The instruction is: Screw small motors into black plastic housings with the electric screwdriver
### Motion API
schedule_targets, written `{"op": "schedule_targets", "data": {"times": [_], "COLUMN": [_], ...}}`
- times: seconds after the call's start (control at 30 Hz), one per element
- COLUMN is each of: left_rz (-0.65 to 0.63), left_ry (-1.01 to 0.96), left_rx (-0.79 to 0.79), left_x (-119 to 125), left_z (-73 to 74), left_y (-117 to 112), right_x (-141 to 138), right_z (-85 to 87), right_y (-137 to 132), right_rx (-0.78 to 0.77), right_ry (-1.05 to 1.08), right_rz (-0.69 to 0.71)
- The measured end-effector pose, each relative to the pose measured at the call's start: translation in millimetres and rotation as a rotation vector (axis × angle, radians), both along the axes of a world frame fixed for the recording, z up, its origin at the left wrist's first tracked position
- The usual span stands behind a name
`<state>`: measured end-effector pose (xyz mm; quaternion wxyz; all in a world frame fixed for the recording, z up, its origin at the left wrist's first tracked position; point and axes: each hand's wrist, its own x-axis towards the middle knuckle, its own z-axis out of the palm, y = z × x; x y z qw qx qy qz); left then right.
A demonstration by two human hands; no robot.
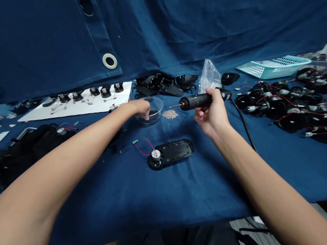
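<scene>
My left hand (141, 108) reaches into a clear round plastic tub (158, 114) that holds small dark pieces. Its fingers are bent together, and whatever they pinch is hidden. My right hand (214, 114) is closed around a black corded electric screwdriver (196, 101), whose bit points left above a small pile of silvery screws (170, 114). Nearer to me, a black oblong plastic housing (176, 150) lies flat on the blue cloth. At its left end sits a round silver motor (155, 154) with red wires leading to a little green circuit board (135, 142).
Black parts with red wires (289, 105) crowd the right side, before a turquoise basket (283, 69). A clear plastic bag (208, 75) and black plastic parts (163, 85) stand at the back. Several motor units rest on a white board (85, 106); dark parts (29, 147) lie left.
</scene>
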<state>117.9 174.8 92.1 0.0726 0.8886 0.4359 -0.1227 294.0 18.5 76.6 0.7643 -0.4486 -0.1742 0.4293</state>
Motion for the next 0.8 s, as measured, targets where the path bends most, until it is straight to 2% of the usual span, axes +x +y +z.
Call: {"op": "schedule_targets", "data": {"times": [0.13, 0.4, 0.57, 0.67, 0.8], "left_rz": [-0.008, -0.045, -0.012, 0.014, 0.082], "left_ry": [-0.047, -0.165, -0.357, -0.601, -1.138], "left_rx": [0.028, 0.133, 0.241, 0.303, 0.271], "left_x": [-2.9, -7.3, -16.3, -25.4, -35.9], "left_z": [1.7, -7.1, -7.0, -7.3, -12.6], "left_y": [-0.5, 6.0, -7.9, -32.3, -79.0], "right_x": [1.2, 2.3, 1.9, 1.3, -2.3], "right_z": [-0.8, -1.0, -0.8, -0.9, -1.5], "right_y": [0.4, 1.6, 1.5, 1.4, 1.0], "right_rx": [-0.006, -0.044, -0.054, -0.058, -0.064], "right_ry": [0.001, -0.009, -0.004, 0.003, 0.02], "right_rz": [-0.007, -0.016, -0.028, -0.024, -0.004]}}
